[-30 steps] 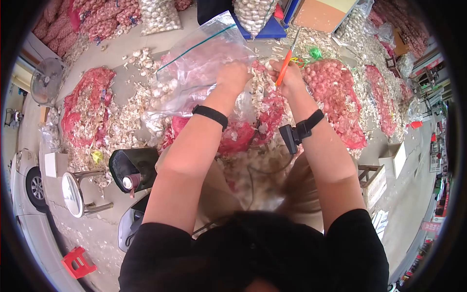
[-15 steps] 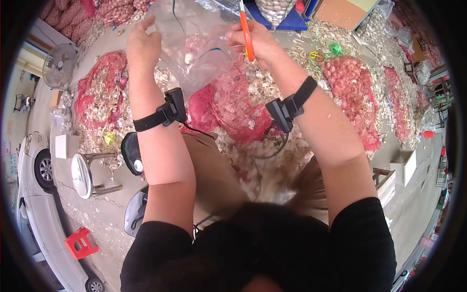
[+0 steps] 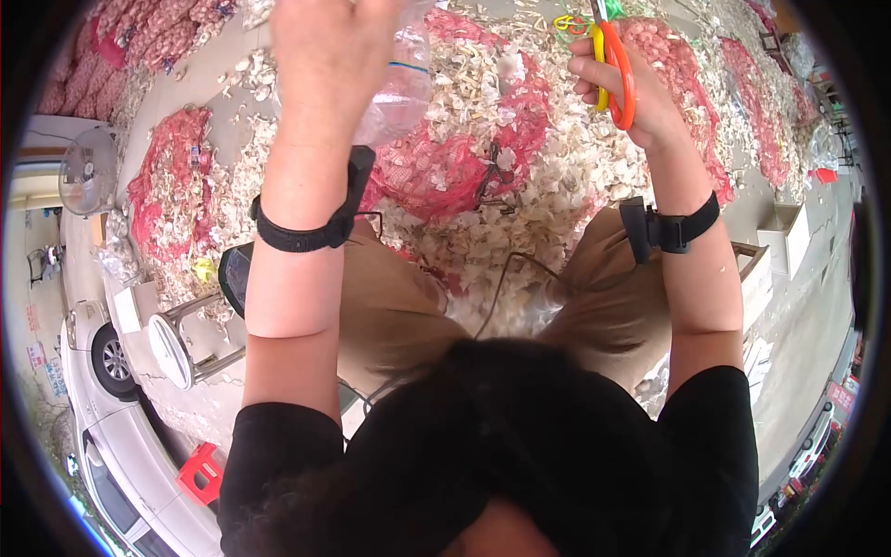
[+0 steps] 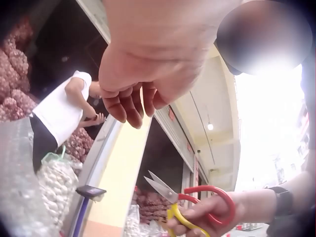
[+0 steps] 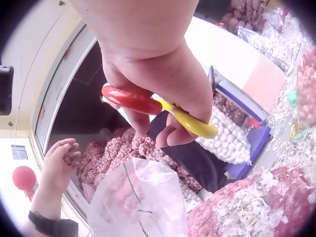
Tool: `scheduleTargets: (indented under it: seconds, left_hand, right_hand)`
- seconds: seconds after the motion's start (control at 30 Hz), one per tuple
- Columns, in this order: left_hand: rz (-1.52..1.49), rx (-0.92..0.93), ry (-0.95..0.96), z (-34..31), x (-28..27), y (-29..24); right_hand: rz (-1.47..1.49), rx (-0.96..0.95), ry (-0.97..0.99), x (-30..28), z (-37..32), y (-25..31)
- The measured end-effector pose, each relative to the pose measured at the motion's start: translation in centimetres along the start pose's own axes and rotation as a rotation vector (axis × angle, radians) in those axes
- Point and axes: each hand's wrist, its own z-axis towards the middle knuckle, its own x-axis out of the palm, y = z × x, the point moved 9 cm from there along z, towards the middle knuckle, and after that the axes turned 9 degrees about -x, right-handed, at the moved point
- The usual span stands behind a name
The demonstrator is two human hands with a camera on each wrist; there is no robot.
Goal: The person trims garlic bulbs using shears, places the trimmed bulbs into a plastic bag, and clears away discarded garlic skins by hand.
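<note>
Large in the head view, my left hand (image 3: 334, 70) is raised over the clear plastic bag (image 3: 404, 97) and partly cut off by the top edge. Its fingers hang loosely curled with nothing between them in the left wrist view; the right wrist view shows this hand (image 5: 59, 165) beside the upright bag (image 5: 138, 202). My right hand (image 3: 640, 97) holds scissors by their orange-red (image 3: 620, 88) and yellow handles, away to the right of the bag. In the left wrist view the blades (image 4: 160, 186) stand slightly apart.
Red net sacks (image 3: 445, 167) and garlic skins (image 3: 557, 167) cover the floor before my knees. A fan (image 3: 88, 172) and a round stool (image 3: 172, 351) are at the left. Someone in a white shirt (image 4: 61, 108) stands beyond, near bagged garlic (image 4: 57, 190).
My left hand has come off the bag and risen toward the head camera. My right hand has moved right, away from the bag, with the scissors. A white bulb showed in the bag half a second ago.
</note>
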Motion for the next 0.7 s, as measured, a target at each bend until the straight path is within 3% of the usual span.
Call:
scheduleTargets:
  seconds: [0.07,0.1,0.17,0.3,0.37,0.4,0.47,0.5,0.57,0.67,0.7]
  left_hand:
    - [-0.230,0.207,0.346,-4.6,8.8,-4.2]
    - [-0.194,0.074,0.650,-7.7,14.5,-2.8]
    - [0.010,-0.001,0.959,-14.0,22.2,1.1]
    - [0.341,-0.205,1.036,-18.9,30.4,14.7]
    - [0.355,-0.419,0.882,-18.4,29.5,19.1]
    - [0.362,-0.418,0.893,-18.5,29.3,20.2]
    - [0.512,-0.711,0.801,-19.9,26.7,24.7]
    - [0.527,-0.718,0.810,-21.6,26.8,26.2]
    - [0.645,-0.058,1.615,-30.6,30.3,26.0]
    - [0.774,-0.054,1.701,-31.3,29.7,22.1]
    - [0.733,-0.126,1.541,-28.9,29.6,20.6]
  right_hand:
    - [0.013,0.009,0.017,-1.1,-0.8,-0.5]
    - [0.038,0.014,-0.014,-1.6,-1.3,-0.8]
    - [0.049,0.030,-0.059,-2.8,-1.8,-1.3]
    - [0.103,0.031,-0.102,-4.9,-2.1,-1.9]
    - [0.084,0.022,-0.107,-5.6,-2.5,-1.8]
    - [0.055,0.002,-0.110,-6.0,-2.6,-1.4]
    - [0.065,0.003,-0.110,-6.2,-2.9,-0.3]
    - [0.093,0.060,-0.122,-6.4,-2.8,0.0]
    - [0.181,0.102,-0.134,-6.2,-2.7,0.5]
    - [0.182,0.127,-0.128,-6.2,-2.8,0.9]
    - [0.216,0.154,-0.180,-6.1,-3.0,0.9]
